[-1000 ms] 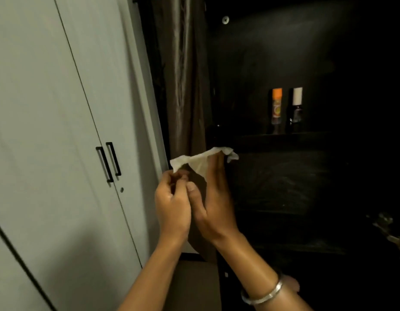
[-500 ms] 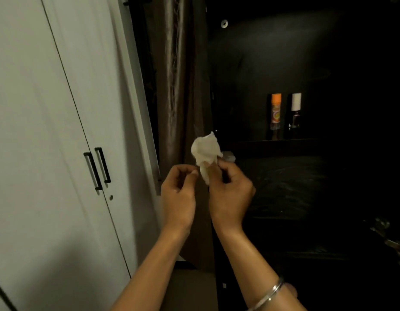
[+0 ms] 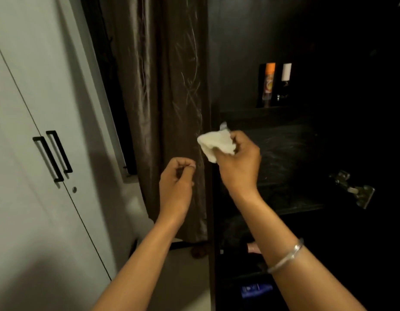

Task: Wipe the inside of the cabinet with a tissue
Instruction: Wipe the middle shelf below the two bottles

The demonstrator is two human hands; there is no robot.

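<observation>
At the dark cabinet (image 3: 284,153) mouth, right hand (image 3: 239,167) grips crumpled tissue (image 3: 215,144) bunched leftward; left hand (image 3: 176,185) curls empty.

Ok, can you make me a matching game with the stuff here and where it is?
Things:
1. tissue
2. orange-capped bottle
3. bangle
4. black handles

Places:
A. on the white doors
B. in the right hand
C. on the cabinet shelf
D. round the right forearm

Pairs: 1-B, 2-C, 3-D, 4-A
</observation>
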